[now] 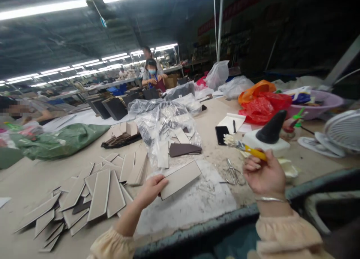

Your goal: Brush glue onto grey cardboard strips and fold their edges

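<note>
Between the thumb and fingers of my left hand (153, 190) is the left end of a flat light-grey panel (181, 179), tilted above a stained white sheet (216, 210). My right hand (264, 174) grips the yellow handle of a brush (253, 151), its pale bristles pointing left. Scissors (232, 172) lie on the table left of my right hand. Many similar panels (99, 195) are piled loosely to the left. Beyond the held panel, dark brown pieces (184, 149) rest beside a clear plastic bag (165, 116) with more pieces.
A white container (267, 140) with a black cone-shaped top stands behind my right hand. Near it are a phone (221, 135), a red bag (266, 107), a purple basin (320, 101) and a white fan (344, 131). A green bag (64, 139) lies left; people work farther back.
</note>
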`<control>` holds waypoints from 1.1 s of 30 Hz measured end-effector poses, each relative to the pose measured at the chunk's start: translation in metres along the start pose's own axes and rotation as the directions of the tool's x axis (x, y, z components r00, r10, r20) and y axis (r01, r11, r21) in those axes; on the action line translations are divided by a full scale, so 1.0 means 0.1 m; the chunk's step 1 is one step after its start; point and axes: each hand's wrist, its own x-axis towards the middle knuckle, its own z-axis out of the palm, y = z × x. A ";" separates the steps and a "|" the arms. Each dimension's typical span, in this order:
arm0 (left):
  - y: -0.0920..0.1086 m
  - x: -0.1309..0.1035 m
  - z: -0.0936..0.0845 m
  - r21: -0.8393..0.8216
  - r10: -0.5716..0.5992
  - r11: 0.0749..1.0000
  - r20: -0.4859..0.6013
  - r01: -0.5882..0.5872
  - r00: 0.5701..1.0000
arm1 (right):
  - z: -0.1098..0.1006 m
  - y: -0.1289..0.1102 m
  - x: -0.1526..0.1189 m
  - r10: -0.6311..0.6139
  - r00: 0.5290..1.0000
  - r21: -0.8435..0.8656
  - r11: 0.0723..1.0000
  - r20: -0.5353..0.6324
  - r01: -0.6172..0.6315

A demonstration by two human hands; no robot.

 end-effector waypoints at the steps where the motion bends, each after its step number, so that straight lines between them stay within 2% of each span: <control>1: -0.01 -0.07 0.11 -0.028 -0.017 0.999 0.033 0.018 0.999 | 0.01 0.04 -0.02 0.018 1.000 -0.041 0.999 0.013 -0.018; 4: 0.00 -0.14 0.36 -0.050 -0.025 0.998 0.043 0.027 0.999 | 0.05 0.18 -0.08 0.047 0.999 -0.161 0.986 0.023 -0.043; 8: -0.04 -0.16 0.47 0.028 0.023 0.999 -0.118 -0.020 0.993 | 0.06 0.36 -0.18 0.060 0.996 -0.312 0.949 0.059 -0.039; 10: -0.14 -0.23 0.47 0.088 0.085 0.994 -0.238 -0.066 0.968 | 0.05 0.44 -0.22 0.050 0.995 -0.388 0.922 0.085 -0.013; 13: -0.36 -0.45 0.48 0.227 0.287 0.949 -0.349 -0.217 0.892 | 0.02 0.58 -0.26 0.053 0.995 -0.500 0.866 0.090 -0.001; 15: -0.48 -0.60 0.51 0.310 0.416 0.895 -0.324 -0.320 0.849 | 0.00 0.68 -0.28 0.086 0.991 -0.585 0.811 0.100 -0.011; 19: -0.58 -0.75 0.57 0.383 0.539 0.814 -0.219 -0.437 0.813 | -0.01 0.92 -0.36 0.184 0.967 -0.757 0.654 0.175 0.012; 23: -0.57 -0.72 0.61 0.397 0.571 0.785 -0.170 -0.475 0.803 | 0.01 1.16 -0.44 0.278 0.938 -0.854 0.519 0.208 0.035; 27: -0.58 -0.69 0.61 0.402 0.593 0.770 -0.165 -0.495 0.788 | 0.03 1.32 -0.47 0.335 0.922 -0.885 0.465 0.193 0.016; 33: -0.58 -0.70 0.62 0.421 0.604 0.759 -0.168 -0.497 0.779 | 0.02 1.42 -0.46 0.365 0.914 -0.921 0.390 0.177 0.023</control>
